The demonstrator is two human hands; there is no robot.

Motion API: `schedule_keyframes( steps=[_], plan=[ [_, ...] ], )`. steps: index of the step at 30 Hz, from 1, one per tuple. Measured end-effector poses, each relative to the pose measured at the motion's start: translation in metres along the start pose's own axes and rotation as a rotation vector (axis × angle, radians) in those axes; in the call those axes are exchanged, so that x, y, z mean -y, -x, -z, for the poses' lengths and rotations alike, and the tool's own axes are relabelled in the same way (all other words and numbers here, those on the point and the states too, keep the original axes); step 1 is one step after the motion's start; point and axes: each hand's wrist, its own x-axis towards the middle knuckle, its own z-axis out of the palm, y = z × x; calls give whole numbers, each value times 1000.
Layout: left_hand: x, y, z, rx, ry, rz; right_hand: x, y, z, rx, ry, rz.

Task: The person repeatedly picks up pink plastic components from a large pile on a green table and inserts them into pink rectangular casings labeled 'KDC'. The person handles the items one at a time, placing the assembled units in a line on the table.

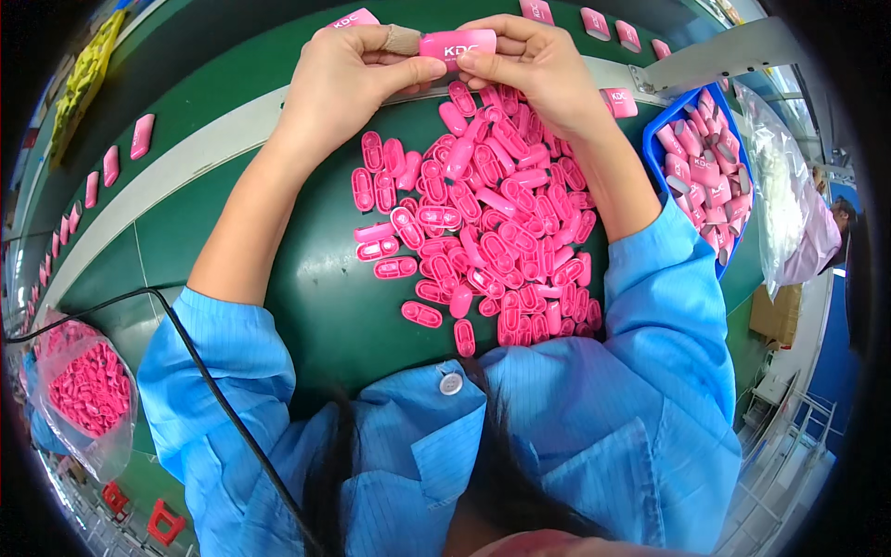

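A pink block-shaped casing [475, 40] with white print is held level between my two hands, above the far edge of a loose pile. My left hand [339, 84] pinches its left end between thumb and a forefinger wrapped in tan tape. At the other end, my right hand [548, 74] grips it with thumb and fingers. The fingers hide both ends, so anything fitted there cannot be made out. Below my hands lies the pile of small oval pink plastic caps [497, 243], many with their hollow side up.
A blue bin [658, 167] full of pink casings [716, 192] stands at the right. Behind the pale rail [209, 148], more casings [141, 136] sit spaced along a green surface. A clear bag of pink caps [88, 390] is at the left, near a black cable [200, 371].
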Motion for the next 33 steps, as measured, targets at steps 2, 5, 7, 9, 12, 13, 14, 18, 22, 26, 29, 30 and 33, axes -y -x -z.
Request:
schedule_keyframes(
  steps=[2,5,7,9,12,13,14,18,22,26,29,30,33],
  plan=[
    [-1,2,-1,-29,-96,19,5,1,-4,0,-23,20],
    [-3,10,-11,-181,-399,-189,11,4,-20,-80,-36,75],
    [4,13,-23,-301,-535,-385,2,8,-26,-183,81,145],
    [9,10,-27,-366,-693,-536,3,9,-30,-215,145,204],
    [8,8,-26,-256,-538,-395,3,2,-28,-222,198,132],
    [12,4,-23,-277,-597,-398,6,-7,-26,-209,240,19],
    [19,-1,-17,-298,-657,-401,7,-17,-22,-197,282,-93],
    [11,-3,-3,-465,-1035,-495,-6,-68,-16,-115,379,-68],
    [16,-6,-5,-281,-757,-546,-8,-97,-3,-188,499,-104],
    [27,-6,-18,-182,-753,-606,0,-95,27,-384,972,115],
    [30,-6,-20,-26,-696,-530,15,-74,51,-202,1075,-28],
    [27,-7,-18,14,-667,-495,11,-70,55,-111,1133,14],
    [16,-8,-16,98,-665,-432,-1,-51,50,-321,1178,181]
  ],
)
